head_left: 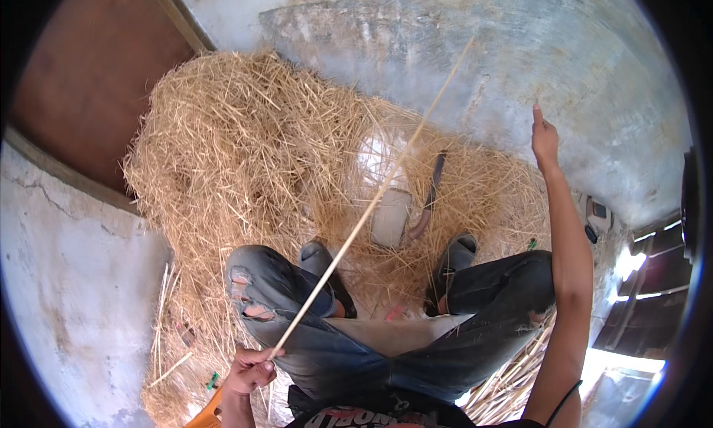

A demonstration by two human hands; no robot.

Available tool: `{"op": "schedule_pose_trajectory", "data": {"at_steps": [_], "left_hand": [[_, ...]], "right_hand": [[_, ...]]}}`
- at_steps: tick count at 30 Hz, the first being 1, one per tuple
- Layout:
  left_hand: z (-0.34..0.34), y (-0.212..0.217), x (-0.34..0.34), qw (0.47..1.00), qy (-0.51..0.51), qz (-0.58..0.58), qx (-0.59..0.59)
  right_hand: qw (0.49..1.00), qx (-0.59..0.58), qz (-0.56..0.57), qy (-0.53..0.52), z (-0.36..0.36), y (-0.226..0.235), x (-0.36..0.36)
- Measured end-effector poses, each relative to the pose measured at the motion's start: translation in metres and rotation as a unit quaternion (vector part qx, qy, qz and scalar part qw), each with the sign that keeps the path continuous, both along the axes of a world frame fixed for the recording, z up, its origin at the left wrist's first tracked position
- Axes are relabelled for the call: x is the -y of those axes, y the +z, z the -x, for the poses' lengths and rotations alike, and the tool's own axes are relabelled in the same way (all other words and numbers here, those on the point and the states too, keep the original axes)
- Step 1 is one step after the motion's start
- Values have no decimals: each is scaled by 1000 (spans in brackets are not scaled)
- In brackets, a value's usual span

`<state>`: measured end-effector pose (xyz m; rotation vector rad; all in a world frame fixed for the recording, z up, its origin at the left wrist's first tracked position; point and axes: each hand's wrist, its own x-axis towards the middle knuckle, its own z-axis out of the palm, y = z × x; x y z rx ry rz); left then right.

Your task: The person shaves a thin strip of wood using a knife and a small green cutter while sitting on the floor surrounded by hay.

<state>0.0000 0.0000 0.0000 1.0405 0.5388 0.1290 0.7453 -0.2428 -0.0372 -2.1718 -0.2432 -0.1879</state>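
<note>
The stick (365,214) is showing plain pale yellow mid-frame, and the straw (230,131) at centre-left is glowing golden. The panel (89,79) is looking reddish brown at upper left; the wall (587,64) at upper right is bearing mottled blue-grey. Low in the frame, the trousers (394,368) are fading from dark blue to grey.

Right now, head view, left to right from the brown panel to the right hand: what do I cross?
Brown panel → left hand holding the thin stick → left shoe → pale grey block → right shoe → right hand.
</note>
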Motion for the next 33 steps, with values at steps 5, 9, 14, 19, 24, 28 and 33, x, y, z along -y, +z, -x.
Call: {"op": "schedule_pose_trajectory", "data": {"at_steps": [5, 9, 14, 19, 24, 28, 33], "left_hand": [[-23, -10, 4, 1000, 6, 28, 6], [-43, -14, -3, 1000, -28, -4, -8], [-46, -11, -2, 999, -40, 3, 5], [-40, -12, -1, 999, -39, 13, -6], [-35, -14, -1, 998, -49, 25, 2], [-43, -9, 2, 998, -58, -19, -32], [-67, -7, 14, 995, -46, -92, -11]], "right_hand": [[968, -137, -155, 140, 102, 50, -65], [884, -210, -307, 283, 155, 96, -89], [842, -237, -380, 301, 176, 105, -93], [831, -243, -436, 247, 149, 93, -88], [808, -230, -479, 255, 132, 99, -74], [818, -241, -448, 269, 146, 102, -76], [818, -275, -417, 285, 175, 100, -86]]}}
